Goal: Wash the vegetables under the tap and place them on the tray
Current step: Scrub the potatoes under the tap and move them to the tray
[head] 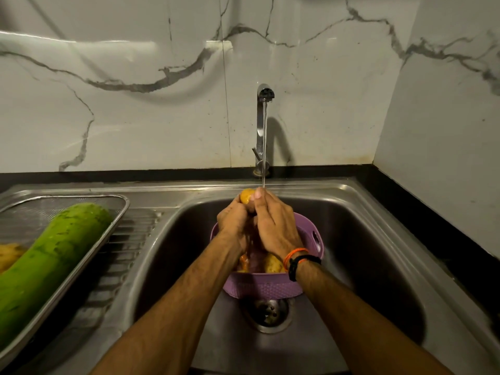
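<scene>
A potato (247, 197) is gripped by both hands (257, 223) under the tap (263, 109); a gourd (51, 255) is already trayed (119, 212), others remain basketed (267, 288).

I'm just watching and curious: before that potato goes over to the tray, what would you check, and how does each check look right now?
1. Water running from the tap: ok.
2. Potato under the stream: ok.
3. Both hands hold it, left hand and right hand: ok.
4. Potato rinsed clean all round: cannot tell, fingers cover most of it.
5. Room on the tray beside the green gourd: cannot tell, tray partly out of view.
6. More vegetables waiting in the purple basket: ok.
</scene>
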Demonstrator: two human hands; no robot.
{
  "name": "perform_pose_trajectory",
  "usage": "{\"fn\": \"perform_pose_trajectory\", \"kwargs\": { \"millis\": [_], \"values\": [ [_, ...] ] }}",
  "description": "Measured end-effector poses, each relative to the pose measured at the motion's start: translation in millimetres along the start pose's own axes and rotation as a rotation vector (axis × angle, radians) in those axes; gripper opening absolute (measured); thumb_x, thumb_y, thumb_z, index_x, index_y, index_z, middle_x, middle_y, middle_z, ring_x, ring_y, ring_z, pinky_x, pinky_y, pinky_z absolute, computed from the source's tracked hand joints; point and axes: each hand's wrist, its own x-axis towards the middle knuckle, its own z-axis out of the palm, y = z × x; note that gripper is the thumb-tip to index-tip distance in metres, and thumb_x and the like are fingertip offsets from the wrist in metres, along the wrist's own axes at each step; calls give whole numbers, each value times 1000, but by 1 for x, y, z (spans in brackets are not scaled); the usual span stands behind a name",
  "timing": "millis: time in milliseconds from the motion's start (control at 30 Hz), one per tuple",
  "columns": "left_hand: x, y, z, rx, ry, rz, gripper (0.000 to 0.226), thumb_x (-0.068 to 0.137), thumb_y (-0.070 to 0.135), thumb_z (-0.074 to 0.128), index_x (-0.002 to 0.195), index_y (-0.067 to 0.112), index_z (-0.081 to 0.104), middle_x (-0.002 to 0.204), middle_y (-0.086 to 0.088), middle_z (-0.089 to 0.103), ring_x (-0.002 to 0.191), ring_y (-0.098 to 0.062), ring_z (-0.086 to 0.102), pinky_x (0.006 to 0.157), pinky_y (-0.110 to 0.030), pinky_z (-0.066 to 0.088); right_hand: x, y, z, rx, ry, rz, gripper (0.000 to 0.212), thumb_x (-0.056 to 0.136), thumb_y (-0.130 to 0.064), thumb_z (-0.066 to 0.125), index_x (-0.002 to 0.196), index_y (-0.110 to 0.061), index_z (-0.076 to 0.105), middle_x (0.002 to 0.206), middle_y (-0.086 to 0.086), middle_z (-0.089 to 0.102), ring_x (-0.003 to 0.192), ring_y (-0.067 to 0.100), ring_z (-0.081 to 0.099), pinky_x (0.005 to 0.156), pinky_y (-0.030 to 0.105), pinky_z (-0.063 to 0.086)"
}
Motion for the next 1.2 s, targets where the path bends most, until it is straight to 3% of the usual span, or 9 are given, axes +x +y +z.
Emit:
{"fn": "perform_pose_trajectory", "kwargs": {
  "millis": [100,267,433,533,733,900,967,1067,1200],
  "values": [
    [-5,-1,3,4,-56,-22,12,89,8,66,97,5,74,96,-16,74,89,-26,71,73,-36,60,4,1,2,-38,-56,62,60,104,-47,29,155,-17,24,162,3,21,148,17,20,116,26,12],
    [-1,-2,2,-18,10,8,19,86,-1,64,101,4,74,97,-18,73,92,-29,70,65,-35,60,-1,4,-2,-29,82,-63,40,104,-34,41,130,-9,60,134,8,60,124,15,53,108,23,35],
    [-10,-1,4,15,-64,-13,14,90,3,62,98,5,73,96,-17,73,89,-26,69,68,-34,60,3,1,-2,-35,26,29,52,105,-38,38,148,-10,39,155,6,37,144,18,31,118,27,20],
    [-8,-1,4,7,-18,13,20,87,-2,61,101,5,73,94,-14,73,84,-23,69,60,-31,60,-1,4,-5,-40,79,-31,44,104,-35,41,139,-11,54,144,6,53,134,18,47,116,29,32],
    [-11,-2,5,60,-83,8,20,91,2,59,107,4,72,108,-20,71,98,-30,68,81,-40,61,3,1,-6,-46,44,37,49,105,-34,39,147,-9,41,154,7,39,143,18,34,116,25,21],
    [-6,-1,2,37,-100,36,27,92,-6,54,107,10,70,100,-13,71,91,-23,68,63,-31,61,-1,5,-12,5,110,55,37,104,-33,44,125,-13,67,123,5,67,114,18,60,98,24,44],
    [-3,1,1,20,-136,0,22,95,-1,53,102,13,67,107,-14,69,99,-27,68,71,-35,62,4,5,-12,114,172,152,37,100,-41,47,100,-16,76,97,4,73,93,19,64,89,31,51],
    [2,4,-1,-80,-192,-78,23,101,18,50,115,2,60,128,-27,59,115,-38,61,86,-46,57,17,20,-9,356,215,299,42,79,-66,50,88,-35,77,96,-2,75,98,19,68,95,44,52],
    [10,4,-7,-236,-235,-193,58,103,48,35,129,-1,50,127,-31,55,128,-46,50,102,-58,44,26,27,-12,675,183,437,41,101,-40,45,108,-8,70,119,14,69,108,22,65,93,32,50]
  ]
}}
